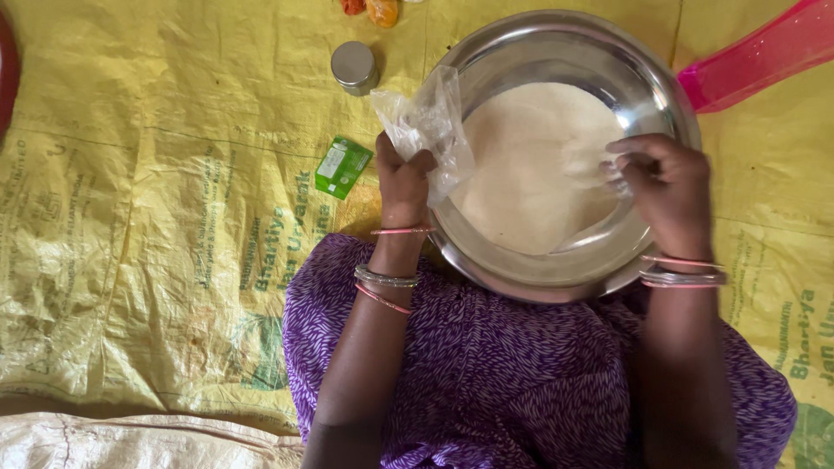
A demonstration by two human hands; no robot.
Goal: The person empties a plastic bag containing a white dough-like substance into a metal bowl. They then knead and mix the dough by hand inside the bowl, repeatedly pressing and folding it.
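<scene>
The left hand (402,181) rose from the lap with its wrist straight and its back turned to the camera, the fingers clenched around the crumpled end of a thin, clear plastic bag (427,123). The bunched film stood up above the knuckles and hung over the near-left rim of a wide, round, shiny steel bowl (556,43). The bowl rested against the person's purple, white-flecked patterned garment (486,365) and held a flat, pale heap of fine flour (530,165) spread across its bottom.

The right hand (665,189) reached in from the right over the bowl's rim, its wrist bent slightly inward and its fingers curled toward the flour. It seemed to be pinching the other end of the clear film, though the plastic was so faint against the flour there that the hold was hard to make out. Thin metal and pink bangles (682,271) circled both wrists.

All of this sat on a yellow woven plastic sheet (130,217) with green printing. Just left of the left hand lay a small green sachet (342,166), and beyond it, near the bowl's far-left rim, stood a small round steel container (354,67) with its lid on. A pink translucent plastic object (764,52) touched the bowl's right edge.
</scene>
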